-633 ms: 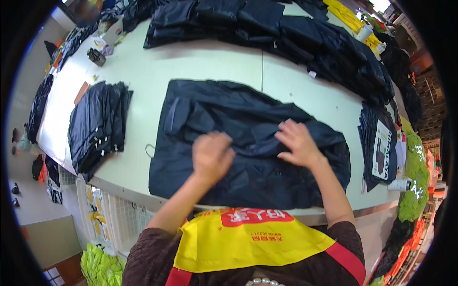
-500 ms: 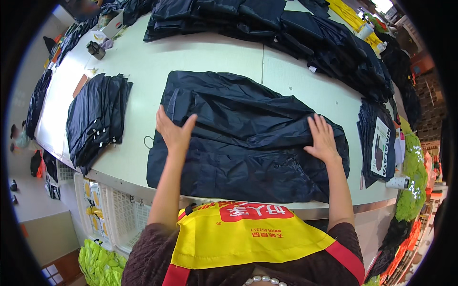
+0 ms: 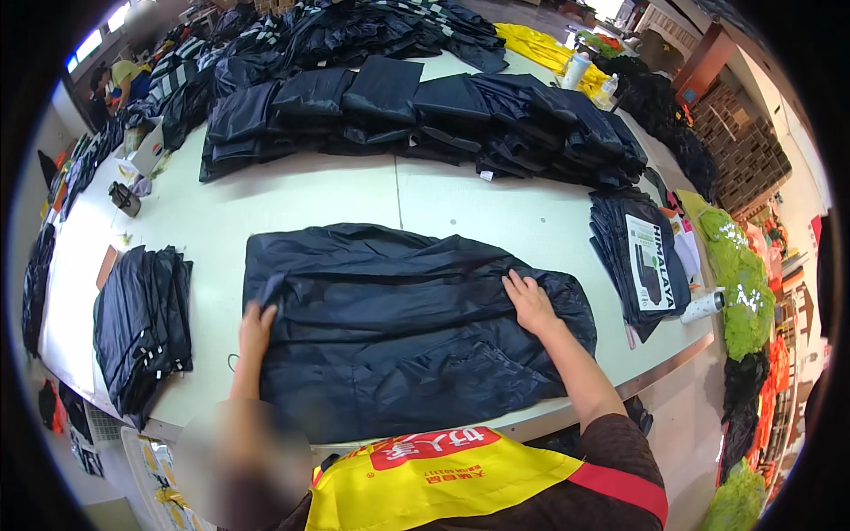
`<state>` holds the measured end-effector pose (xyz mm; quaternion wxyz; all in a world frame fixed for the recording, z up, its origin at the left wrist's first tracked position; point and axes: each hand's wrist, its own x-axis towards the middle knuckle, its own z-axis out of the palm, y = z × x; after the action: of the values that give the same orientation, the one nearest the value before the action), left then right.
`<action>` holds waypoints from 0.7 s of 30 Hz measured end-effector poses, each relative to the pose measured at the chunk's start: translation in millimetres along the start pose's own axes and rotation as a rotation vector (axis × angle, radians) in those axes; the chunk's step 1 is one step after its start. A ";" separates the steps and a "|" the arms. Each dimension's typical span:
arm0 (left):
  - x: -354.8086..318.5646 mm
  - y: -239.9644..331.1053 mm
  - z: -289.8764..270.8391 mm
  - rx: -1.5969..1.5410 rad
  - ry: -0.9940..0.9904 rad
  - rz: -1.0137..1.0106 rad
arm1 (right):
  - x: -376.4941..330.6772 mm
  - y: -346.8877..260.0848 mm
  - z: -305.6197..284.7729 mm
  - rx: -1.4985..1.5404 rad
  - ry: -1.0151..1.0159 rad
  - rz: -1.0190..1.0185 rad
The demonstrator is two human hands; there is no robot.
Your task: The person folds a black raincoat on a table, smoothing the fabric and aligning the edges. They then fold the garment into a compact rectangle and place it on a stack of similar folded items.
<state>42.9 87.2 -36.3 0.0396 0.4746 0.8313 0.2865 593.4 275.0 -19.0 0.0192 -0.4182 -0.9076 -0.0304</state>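
Observation:
A dark navy garment point(image 3: 416, 336) of thin, shiny fabric lies spread and creased across the pale table in front of me. At its left edge my left hand point(image 3: 255, 329) is closed, with a fold of the fabric between thumb and fingers. My right hand point(image 3: 531, 304) rests on the upper right part of the garment, palm down and fingers stretched out. It presses on the cloth without gripping it. The garment's lower edge lies close to the table's front edge, near my yellow apron point(image 3: 443, 482).
Folded dark garments point(image 3: 381, 111) form a long row at the back. A pile of dark pieces point(image 3: 144, 323) lies left, a stack with a printed package point(image 3: 651, 263) right. Beside that stack lies a thread cone point(image 3: 702, 306). A dark bottle point(image 3: 124, 199) stands far left.
My left hand has gone from open on the fabric to closed on its left edge. The right hand stays spread on the garment. The view has tilted up, showing more of the far table.

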 end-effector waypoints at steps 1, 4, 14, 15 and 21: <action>-0.3 -0.8 -1.0 0.002 -0.145 -0.060 | 6.4 1.5 -13.9 0.138 -0.197 0.064; 15.9 -19.5 3.6 -0.269 -0.035 -0.097 | 57.8 -1.3 -59.8 0.291 -0.693 0.165; 98.6 38.4 -11.3 -1.316 0.148 -0.500 | 147.8 -26.5 30.8 0.567 0.108 0.184; 108.5 24.7 3.5 -1.206 0.139 -0.470 | 154.7 -17.1 34.4 0.659 0.061 0.238; 93.7 27.0 18.6 -0.853 0.206 -0.410 | 160.7 -44.9 -6.6 0.106 0.144 0.283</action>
<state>18.7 181.8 -18.6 0.2037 0.2115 0.7157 0.6336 455.0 367.2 -4.5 0.1104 -0.5371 -0.8362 -0.0093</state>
